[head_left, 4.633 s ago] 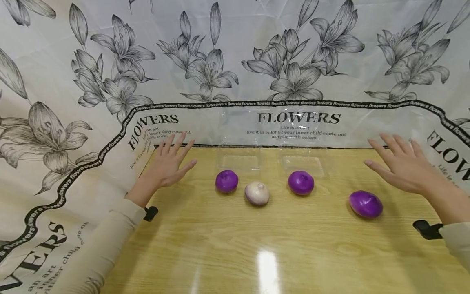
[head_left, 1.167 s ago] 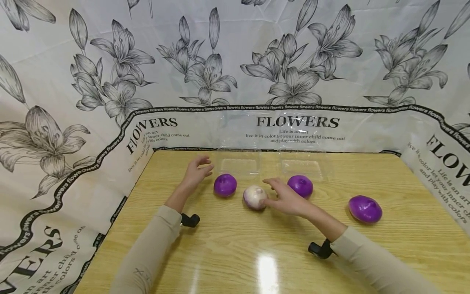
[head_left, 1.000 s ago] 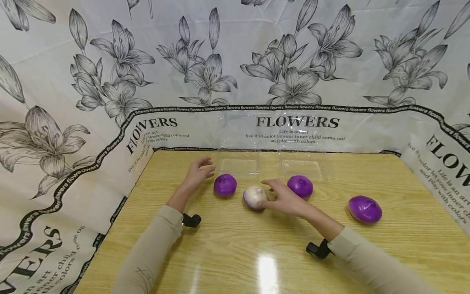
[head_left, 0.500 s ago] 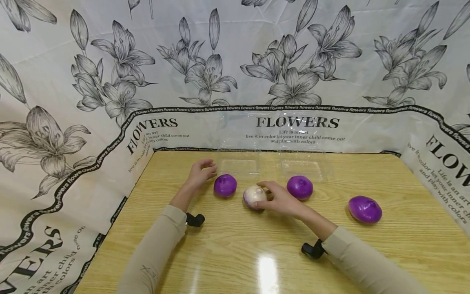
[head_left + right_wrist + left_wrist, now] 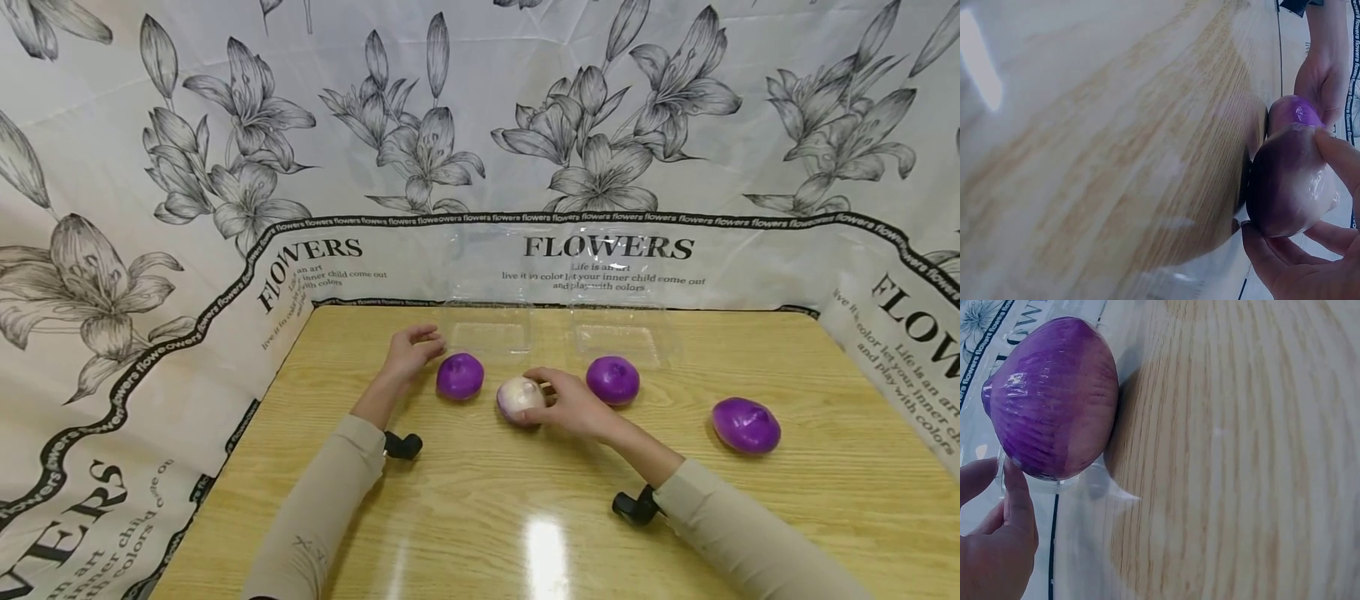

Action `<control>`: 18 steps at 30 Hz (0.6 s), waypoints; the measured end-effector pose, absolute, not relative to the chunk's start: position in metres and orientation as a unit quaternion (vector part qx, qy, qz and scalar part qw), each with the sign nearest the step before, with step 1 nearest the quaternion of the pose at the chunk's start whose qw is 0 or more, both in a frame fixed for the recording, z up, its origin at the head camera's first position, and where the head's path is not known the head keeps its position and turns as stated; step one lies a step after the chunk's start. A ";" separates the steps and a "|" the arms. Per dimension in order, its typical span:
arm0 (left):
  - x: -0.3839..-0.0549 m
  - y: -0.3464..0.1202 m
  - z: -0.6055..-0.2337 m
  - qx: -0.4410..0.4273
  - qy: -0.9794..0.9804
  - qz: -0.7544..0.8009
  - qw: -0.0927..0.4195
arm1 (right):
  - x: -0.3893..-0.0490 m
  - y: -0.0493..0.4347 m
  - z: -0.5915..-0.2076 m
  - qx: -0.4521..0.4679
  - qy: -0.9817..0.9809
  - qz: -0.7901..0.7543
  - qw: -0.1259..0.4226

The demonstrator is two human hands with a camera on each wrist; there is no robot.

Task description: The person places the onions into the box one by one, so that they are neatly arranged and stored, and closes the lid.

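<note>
The pale onion (image 5: 516, 403) lies straight off the fingertips of the right hand (image 5: 573, 404), on that hand's left side, so the right is much the nearer of the two hands. Its thumb sits on the onion's near side and its fingers on the far side, gripping it between them. The onion is almost round, with no clear long axis; its pale tip faces up, and no gap plainly shows between it and the counter (image 5: 450, 500).

The left hand (image 5: 408, 357) is farther off, beyond the left purple onion (image 5: 460, 377). Its thumb and finger are drawn together and seem to pinch the left edge of the left box (image 5: 491, 337), which is clear and hard to make out. That box lies beyond the pale onion and slightly left of it; the middle purple onion (image 5: 612, 381) is just beside the right hand.
</note>
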State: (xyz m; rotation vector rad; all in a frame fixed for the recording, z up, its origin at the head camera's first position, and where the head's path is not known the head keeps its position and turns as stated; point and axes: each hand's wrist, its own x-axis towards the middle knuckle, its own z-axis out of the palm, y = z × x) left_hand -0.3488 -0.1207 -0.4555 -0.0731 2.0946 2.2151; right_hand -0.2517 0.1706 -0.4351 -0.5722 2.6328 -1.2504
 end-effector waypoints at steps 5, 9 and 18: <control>-0.349 -0.118 -0.453 -0.029 0.674 0.736 0.048 | -0.254 0.171 -0.435 -0.195 0.884 -0.417 0.081; -0.350 -0.117 -0.453 -0.028 0.658 0.751 0.048 | -0.256 0.171 -0.433 -0.197 0.888 -0.407 0.075; -0.349 -0.117 -0.452 -0.037 0.643 0.762 0.059 | -0.258 0.171 -0.429 -0.189 0.889 -0.410 0.077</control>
